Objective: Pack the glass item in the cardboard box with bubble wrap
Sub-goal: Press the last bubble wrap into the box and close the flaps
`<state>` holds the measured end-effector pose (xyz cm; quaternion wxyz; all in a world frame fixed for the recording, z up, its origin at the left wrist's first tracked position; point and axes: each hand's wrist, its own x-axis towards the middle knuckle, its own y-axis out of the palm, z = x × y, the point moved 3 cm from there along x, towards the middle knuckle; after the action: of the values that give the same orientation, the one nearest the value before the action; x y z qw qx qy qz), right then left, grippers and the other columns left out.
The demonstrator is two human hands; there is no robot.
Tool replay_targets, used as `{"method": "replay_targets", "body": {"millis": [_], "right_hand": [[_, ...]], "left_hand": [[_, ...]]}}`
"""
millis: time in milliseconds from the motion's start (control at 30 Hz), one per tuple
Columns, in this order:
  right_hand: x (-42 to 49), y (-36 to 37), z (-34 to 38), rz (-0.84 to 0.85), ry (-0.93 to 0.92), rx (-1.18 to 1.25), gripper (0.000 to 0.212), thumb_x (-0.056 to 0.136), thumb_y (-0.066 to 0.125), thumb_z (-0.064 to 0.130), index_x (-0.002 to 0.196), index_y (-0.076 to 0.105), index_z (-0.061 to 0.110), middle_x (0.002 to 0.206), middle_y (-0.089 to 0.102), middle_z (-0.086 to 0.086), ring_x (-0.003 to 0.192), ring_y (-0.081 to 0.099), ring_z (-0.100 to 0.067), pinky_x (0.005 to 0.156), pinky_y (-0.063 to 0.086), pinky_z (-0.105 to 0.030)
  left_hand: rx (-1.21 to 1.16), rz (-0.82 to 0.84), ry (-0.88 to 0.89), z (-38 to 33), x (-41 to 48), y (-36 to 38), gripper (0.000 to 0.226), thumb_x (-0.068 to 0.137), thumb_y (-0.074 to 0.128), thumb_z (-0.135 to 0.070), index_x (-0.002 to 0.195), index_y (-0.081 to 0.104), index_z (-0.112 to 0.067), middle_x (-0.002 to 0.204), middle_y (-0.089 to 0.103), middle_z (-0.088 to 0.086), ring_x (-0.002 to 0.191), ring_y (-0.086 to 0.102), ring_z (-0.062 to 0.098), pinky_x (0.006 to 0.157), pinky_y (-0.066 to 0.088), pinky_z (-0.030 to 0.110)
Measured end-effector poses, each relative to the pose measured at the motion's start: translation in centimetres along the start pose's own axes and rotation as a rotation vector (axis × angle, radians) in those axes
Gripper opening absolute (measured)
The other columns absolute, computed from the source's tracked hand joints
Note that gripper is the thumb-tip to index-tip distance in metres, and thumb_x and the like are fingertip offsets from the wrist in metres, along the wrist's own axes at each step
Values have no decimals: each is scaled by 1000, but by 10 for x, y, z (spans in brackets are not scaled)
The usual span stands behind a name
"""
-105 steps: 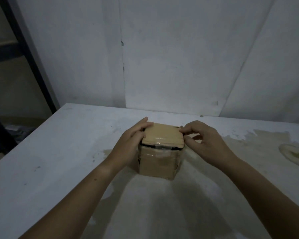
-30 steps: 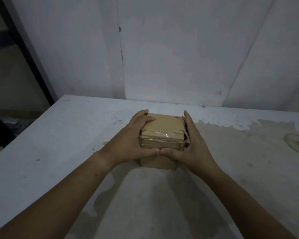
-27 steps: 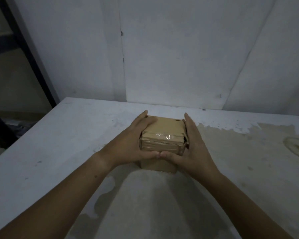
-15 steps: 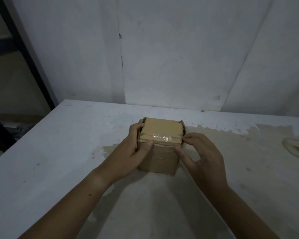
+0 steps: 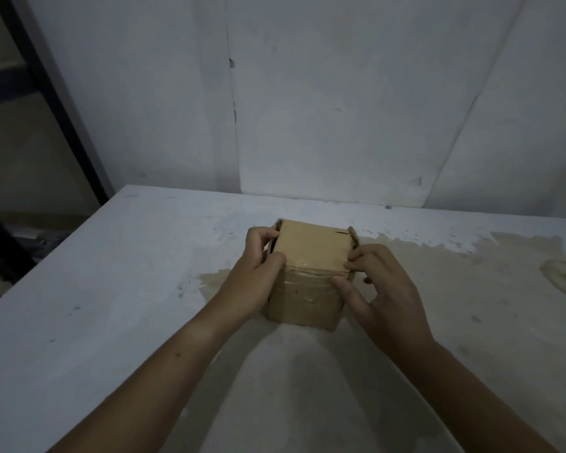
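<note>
A small brown cardboard box (image 5: pixel 311 253) stands on the white table (image 5: pixel 111 289), its top flap folded down and clear tape across its front. My left hand (image 5: pixel 258 273) grips the box's left side, fingers curled at the upper left edge and thumb on the front corner of the lid. My right hand (image 5: pixel 383 289) holds the right front corner, fingertips pressing the lid's edge and thumb against the front face. The glass item and bubble wrap are hidden from view.
A brown stain (image 5: pixel 471 289) spreads over the table's right half. White wall panels (image 5: pixel 324 109) stand close behind the table. A dark metal frame (image 5: pixel 56 103) rises at the left, past the table's left edge.
Both hands left the cupping hold around the box's front and shifted to the lid's front corners. The box stays in the same spot.
</note>
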<state>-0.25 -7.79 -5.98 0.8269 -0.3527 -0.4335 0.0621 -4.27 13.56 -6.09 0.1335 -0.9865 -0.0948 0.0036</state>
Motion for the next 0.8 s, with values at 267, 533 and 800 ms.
{"method": "replay_targets", "body": {"millis": [267,533,800], "right_hand": [[-1,27,4,185,704,591,76,93,31,67,155,0,39,160,7,21,147,12,-4,111,15,-22],[9,34,11,185,714,549,53,106,23,31,156,8,35,162,18,12,134,23,2,108,18,-21],[-12,12,9,311,607,698,118,72,73,65,148,-17,50,141,18,52,126,29,25,96,36,-7]], "left_hand": [[-50,45,-76,3,6,12,68,84,31,-53,149,10,-57,140,34,-26,107,42,-11,86,40,26],[-48,-2,-48,2,7,17,52,100,23,-55,152,17,-50,155,28,-22,142,29,6,117,25,36],[-61,6,17,8,-18,8,92,71,46,-86,150,11,-53,151,25,-33,133,30,-6,110,31,31]]}}
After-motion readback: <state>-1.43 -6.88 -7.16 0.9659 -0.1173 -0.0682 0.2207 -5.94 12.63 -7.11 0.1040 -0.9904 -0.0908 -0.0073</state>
